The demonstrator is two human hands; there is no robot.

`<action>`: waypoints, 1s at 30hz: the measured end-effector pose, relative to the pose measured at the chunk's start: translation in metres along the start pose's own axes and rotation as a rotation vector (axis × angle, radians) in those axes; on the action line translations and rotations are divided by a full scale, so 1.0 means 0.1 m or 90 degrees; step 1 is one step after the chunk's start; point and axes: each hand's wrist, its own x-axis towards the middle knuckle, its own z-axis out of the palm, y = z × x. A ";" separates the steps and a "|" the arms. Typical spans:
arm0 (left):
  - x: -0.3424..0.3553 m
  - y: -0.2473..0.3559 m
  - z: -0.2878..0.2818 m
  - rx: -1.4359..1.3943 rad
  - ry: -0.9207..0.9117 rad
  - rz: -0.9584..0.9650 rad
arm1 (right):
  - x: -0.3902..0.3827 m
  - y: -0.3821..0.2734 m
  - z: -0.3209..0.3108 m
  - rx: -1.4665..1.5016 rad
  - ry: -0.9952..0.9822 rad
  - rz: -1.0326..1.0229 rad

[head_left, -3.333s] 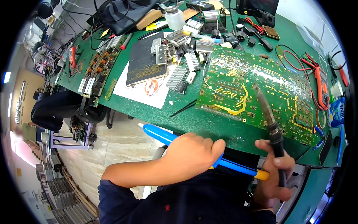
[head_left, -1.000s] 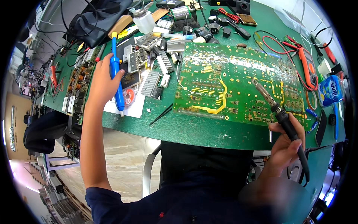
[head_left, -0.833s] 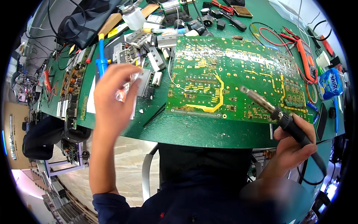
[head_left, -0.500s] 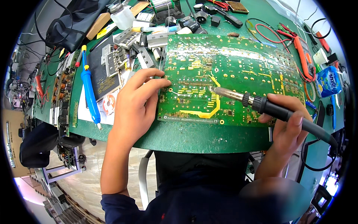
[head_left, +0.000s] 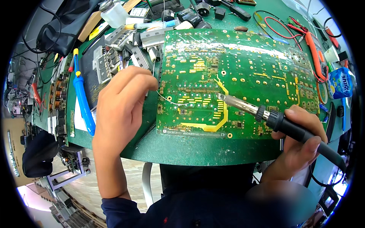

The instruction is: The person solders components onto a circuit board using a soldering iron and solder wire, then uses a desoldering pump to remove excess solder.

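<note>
A large green circuit board (head_left: 251, 89) lies flat on the green table, crossed by a thick yellow trace. In my right hand (head_left: 302, 135) is a soldering iron (head_left: 279, 122) with a black handle, its metal tip over the board beside that yellow trace. Whether the tip touches the board I cannot tell. My left hand (head_left: 121, 102) is at the board's left edge, fingertips pinched on a thin strand of solder wire (head_left: 173, 102). The wire's free end reaches over the yellow pads, left of the iron's tip.
A blue solder sucker (head_left: 83, 104) lies left of my left hand. Beyond it are heat sinks (head_left: 141, 57) and a white bottle (head_left: 113, 14). At the right are a red-cased multimeter (head_left: 317, 57) and a blue packet (head_left: 340, 83). The iron's cable bends down at the right.
My left hand has drawn back leftward off the board, and solder wire now shows from its fingers. The iron stays near the same pads. The whole view has shifted slightly.
</note>
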 end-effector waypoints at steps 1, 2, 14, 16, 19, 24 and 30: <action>0.01 0.00 -0.01 0.012 0.009 0.021 | 0.00 0.01 0.01 -0.001 0.003 -0.004; 0.00 -0.01 -0.01 0.022 -0.001 0.027 | -0.01 0.02 0.01 -0.003 0.007 -0.008; 0.00 -0.04 0.01 -0.109 0.086 0.058 | -0.03 0.07 0.02 0.002 0.010 -0.038; 0.05 0.03 -0.07 -0.146 0.025 0.047 | -0.02 0.05 0.03 -0.013 0.011 -0.023; 0.18 0.05 -0.08 -0.175 -0.014 0.101 | -0.02 0.04 0.04 -0.024 0.014 -0.018; 0.09 0.01 0.02 -0.207 -0.027 0.086 | -0.04 0.06 0.01 -0.031 0.015 -0.037; 0.05 0.01 0.07 -0.189 -0.042 0.053 | -0.04 0.11 0.04 -0.023 0.032 -0.069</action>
